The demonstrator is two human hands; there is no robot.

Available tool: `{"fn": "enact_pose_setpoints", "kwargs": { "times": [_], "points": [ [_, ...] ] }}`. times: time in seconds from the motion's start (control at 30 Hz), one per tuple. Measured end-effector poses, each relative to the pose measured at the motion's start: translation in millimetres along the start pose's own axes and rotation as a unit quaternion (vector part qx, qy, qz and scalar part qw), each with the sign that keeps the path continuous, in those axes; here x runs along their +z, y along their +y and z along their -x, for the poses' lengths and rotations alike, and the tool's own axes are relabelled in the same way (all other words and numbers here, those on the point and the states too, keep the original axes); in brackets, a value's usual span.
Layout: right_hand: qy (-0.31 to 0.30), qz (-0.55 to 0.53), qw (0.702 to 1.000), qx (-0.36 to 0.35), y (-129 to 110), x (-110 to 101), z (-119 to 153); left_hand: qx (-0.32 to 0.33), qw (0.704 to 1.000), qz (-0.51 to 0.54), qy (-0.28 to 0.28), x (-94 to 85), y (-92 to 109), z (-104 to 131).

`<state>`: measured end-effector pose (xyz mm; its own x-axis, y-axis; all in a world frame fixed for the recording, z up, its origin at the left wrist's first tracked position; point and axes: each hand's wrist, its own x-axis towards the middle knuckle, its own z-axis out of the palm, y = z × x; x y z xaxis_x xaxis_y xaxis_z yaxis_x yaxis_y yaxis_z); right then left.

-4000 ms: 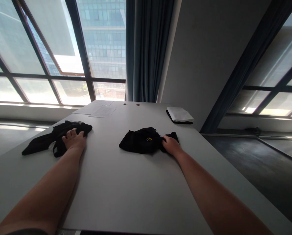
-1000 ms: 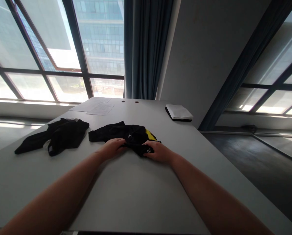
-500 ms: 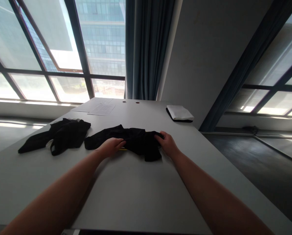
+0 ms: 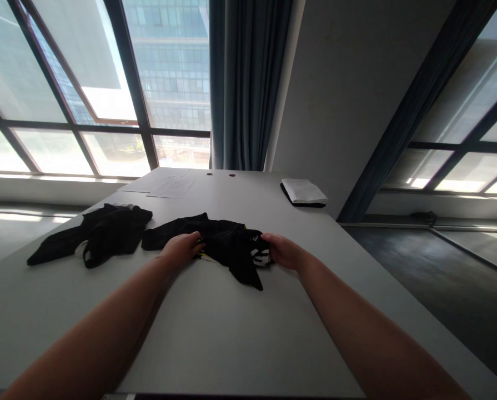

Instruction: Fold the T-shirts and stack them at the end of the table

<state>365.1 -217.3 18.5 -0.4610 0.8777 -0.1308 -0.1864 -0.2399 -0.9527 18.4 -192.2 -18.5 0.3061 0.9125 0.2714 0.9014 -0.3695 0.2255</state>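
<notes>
A crumpled black garment (image 4: 219,239) lies across the middle of the table, with a white print and a bit of yellow showing on it. My left hand (image 4: 181,248) has its fingers closed on the garment's near left part, by a yellow and white patch. At the right end my right hand (image 4: 285,251) pinches the cloth beside the white print. One black corner of the fabric points toward me between the hands. Whether the garment is a T-shirt or something else, I cannot tell.
Left of it lies another bunched black garment (image 4: 106,230) with white bits. Folded white cloth (image 4: 304,191) rests on a black one at the far right of the white table (image 4: 231,333). Sheets of paper (image 4: 171,187) lie at the far left.
The right part of the garment has been turned, so its white print now shows. A corner has swung toward me. My left hand has shifted slightly left; my right hand has lowered a little.
</notes>
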Motion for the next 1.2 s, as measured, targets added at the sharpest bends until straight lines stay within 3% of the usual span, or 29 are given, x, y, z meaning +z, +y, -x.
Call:
{"fn": "enact_pose_setpoints", "kwargs": {
  "times": [0.1, 0.17, 0.3, 0.4, 0.47, 0.6, 0.73, 0.87, 0.93, 1.03, 1.13, 1.2],
  "points": [
    [-0.077, -0.018, 0.997, -0.025, -8, 19, 13, 0.023, 0.996, -0.020, 0.080, -2.8, 0, 1],
    [-0.079, -0.016, 0.995, -0.058, -8, 29, 16, 0.031, 0.995, -0.005, 0.095, -5.7, 2, 1],
    [-0.048, 0.009, 0.995, -0.091, 2, 31, 10, 0.042, 0.992, 0.120, 0.006, -8.4, 9, 2],
    [-0.031, 0.034, 0.993, -0.107, 11, 23, 0, 0.018, 0.972, 0.230, -0.048, -9.3, 15, 3],
    [-0.039, 0.058, 0.990, -0.120, 16, 20, -3, 0.023, 0.961, 0.270, -0.060, -9.9, 20, 6],
    [-0.096, 0.139, 0.974, -0.152, 18, 27, 0, 0.066, 0.964, 0.250, -0.056, -6.8, 34, 12],
    [-0.133, 0.251, 0.942, -0.177, 16, 41, 9, 0.051, 0.964, 0.258, -0.045, 3.0, 43, 16],
    [-0.108, 0.330, 0.923, -0.167, 17, 43, 12, 0.043, 0.959, 0.274, -0.056, 9.4, 40, 10],
    [-0.054, 0.388, 0.903, -0.177, 18, 38, 9, 0.044, 0.969, 0.238, -0.040, 9.0, 32, 5],
    [0.009, 0.516, 0.839, -0.171, 19, 28, 4, 0.006, 0.990, 0.137, 0.016, 3.8, 15, 0],
    [-0.002, 0.626, 0.770, -0.126, 18, 20, 1, -0.051, 0.994, 0.064, 0.072, -3.9, -3, -2],
    [-0.005, 0.665, 0.739, -0.108, 17, 16, 0, -0.082, 0.991, 0.037, 0.100, -8.4, -12, -2]
  ]
}}
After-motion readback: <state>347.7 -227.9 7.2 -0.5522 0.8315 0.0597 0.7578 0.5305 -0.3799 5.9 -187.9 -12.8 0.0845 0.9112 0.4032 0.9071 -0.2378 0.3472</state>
